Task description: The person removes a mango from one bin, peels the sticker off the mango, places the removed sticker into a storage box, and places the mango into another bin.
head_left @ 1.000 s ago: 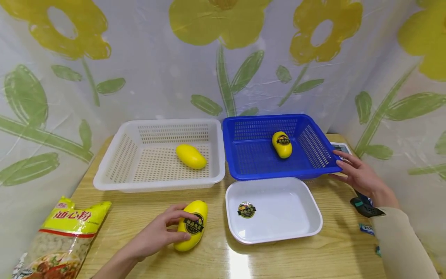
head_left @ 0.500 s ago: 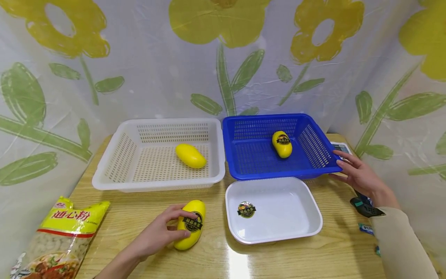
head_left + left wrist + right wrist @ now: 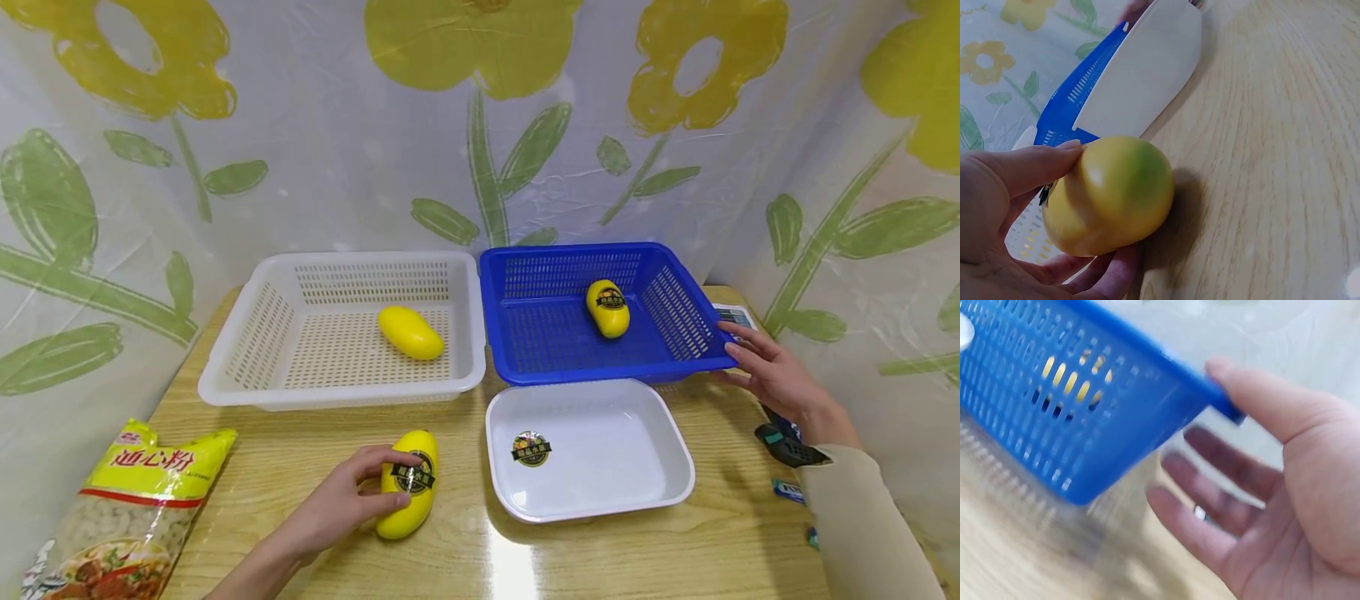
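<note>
On the table my left hand (image 3: 341, 500) grips a yellow mango (image 3: 1119, 187) from its left side, thumb on one side and fingers under the other. A black round label faces up on it. My right hand (image 3: 780, 375) is at the front right corner of a blue slotted basket (image 3: 1141, 425), its thumb on the rim and its fingers lower, several of them apart from the wall. A mango (image 3: 609, 310) with the same label lies inside this basket. Another mango (image 3: 411, 333), no label showing, lies in the white slotted basket (image 3: 341, 396).
A shallow white tray (image 3: 600, 450) with a loose-looking round label stands before the blue basket. At the left lies a bag of pasta (image 3: 131, 517). Small blue packets (image 3: 789, 491) are near the right sleeve. A flower-printed curtain (image 3: 337, 150) encloses the table.
The mango under my left hand has shifted slightly left and turned a little more upright, with the hand still on it. My right hand stays at the blue basket's corner.
</note>
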### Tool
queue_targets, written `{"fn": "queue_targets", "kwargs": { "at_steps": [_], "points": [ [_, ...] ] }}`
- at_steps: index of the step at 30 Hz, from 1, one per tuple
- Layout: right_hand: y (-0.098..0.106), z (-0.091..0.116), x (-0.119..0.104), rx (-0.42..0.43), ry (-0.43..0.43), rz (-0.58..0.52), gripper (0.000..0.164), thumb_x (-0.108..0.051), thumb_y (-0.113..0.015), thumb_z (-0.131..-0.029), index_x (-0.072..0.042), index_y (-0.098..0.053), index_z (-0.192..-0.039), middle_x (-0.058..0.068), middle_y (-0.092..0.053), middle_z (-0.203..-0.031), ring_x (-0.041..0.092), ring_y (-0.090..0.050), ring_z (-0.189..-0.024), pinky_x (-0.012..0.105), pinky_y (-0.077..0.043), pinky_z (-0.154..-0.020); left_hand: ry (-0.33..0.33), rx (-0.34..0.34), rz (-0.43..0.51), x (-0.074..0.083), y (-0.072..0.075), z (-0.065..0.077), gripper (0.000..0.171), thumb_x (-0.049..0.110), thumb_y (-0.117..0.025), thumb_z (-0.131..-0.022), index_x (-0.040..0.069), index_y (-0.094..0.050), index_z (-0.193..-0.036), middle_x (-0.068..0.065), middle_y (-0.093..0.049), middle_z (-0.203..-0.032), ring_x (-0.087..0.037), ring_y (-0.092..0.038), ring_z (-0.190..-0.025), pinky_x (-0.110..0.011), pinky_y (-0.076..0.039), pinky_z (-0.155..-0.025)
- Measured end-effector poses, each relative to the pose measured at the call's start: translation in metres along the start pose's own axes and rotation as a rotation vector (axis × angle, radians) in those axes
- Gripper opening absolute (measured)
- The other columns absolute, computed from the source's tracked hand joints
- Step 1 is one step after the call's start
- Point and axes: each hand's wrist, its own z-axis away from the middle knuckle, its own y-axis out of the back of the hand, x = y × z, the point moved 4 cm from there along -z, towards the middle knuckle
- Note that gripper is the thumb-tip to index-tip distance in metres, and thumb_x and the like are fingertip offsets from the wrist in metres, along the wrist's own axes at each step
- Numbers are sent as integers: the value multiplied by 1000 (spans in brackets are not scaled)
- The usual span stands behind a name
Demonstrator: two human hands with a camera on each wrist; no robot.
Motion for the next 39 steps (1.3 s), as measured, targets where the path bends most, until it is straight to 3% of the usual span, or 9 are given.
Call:
{"fn": "queue_targets", "kwargs": {
  "at_steps": [4,7,9,12,17,21,25,31,39],
  "points": [
    [-1,1,-15,160,-66,428,44,-20,-44,-106,-9,-41,-148,-11,-55,-125,-2,-58,-107,15,-47,-89,5,43,0,0,-3,1,38,27,-74,-87,22,-65,-124,-15,-38,-146,-35,-51,-117,-38,-51,-87],
    [-16,0,-36,305,-110,717,52,-39,-48,-103,-10,-43,-146,-15,-53,-123,-7,-49,-108,17,-41,-89,-2,67,15,1,-6,1,39,26,-74,-88,19,-64,-125,-20,-28,-151,-36,-52,-117,-40,-52,-89],
    [-36,-5,-52,377,-89,791,54,-45,-50,-100,-12,-48,-143,-15,-55,-122,-5,-47,-107,20,-40,-87,-1,88,22,2,-7,2,39,25,-74,-88,19,-64,-125,-20,-23,-153,-35,-52,-117,-38,-51,-90],
    [-83,-14,-74,405,3,763,48,-41,-53,-100,-10,-54,-137,-13,-57,-119,-1,-52,-105,17,-43,-88,-5,128,30,1,-9,2,39,23,-76,-87,20,-64,-124,-17,-28,-151,-33,-52,-117,-35,-50,-91],
    [-182,-28,-83,170,134,625,30,-22,-57,-100,-3,-61,-124,-1,-64,-114,11,-64,-101,20,-52,-86,-8,196,45,0,-14,0,40,20,-78,-84,23,-64,-122,-11,-37,-145,-29,-51,-118,-30,-49,-89],
    [-258,-34,-62,-67,91,594,23,-19,-61,-98,-6,-66,-117,4,-67,-113,21,-65,-103,29,-54,-88,8,229,94,0,-17,-2,48,17,-79,-83,21,-61,-127,-14,-40,-141,-30,-54,-115,-30,-52,-85],
    [-315,-39,-34,-236,39,596,21,-18,-63,-97,-11,-67,-116,1,-67,-112,17,-63,-104,31,-53,-90,60,244,153,-1,-21,-2,61,17,-80,-81,21,-52,-136,-20,-48,-134,-28,-59,-107,-35,-55,-81],
    [-361,-50,2,-332,-18,607,24,-22,-63,-96,-9,-66,-117,0,-66,-114,13,-63,-104,29,-52,-89,84,285,140,-2,-20,1,64,20,-82,-80,21,-52,-137,-18,-52,-134,-29,-55,-115,-36,-54,-82],
    [-384,-70,31,-380,-76,647,29,-18,-66,-94,-3,-65,-119,7,-66,-118,18,-64,-105,23,-52,-84,92,302,113,-6,-17,6,63,21,-81,-82,23,-52,-137,-15,-52,-136,-30,-52,-121,-36,-53,-84]
  ]
}}
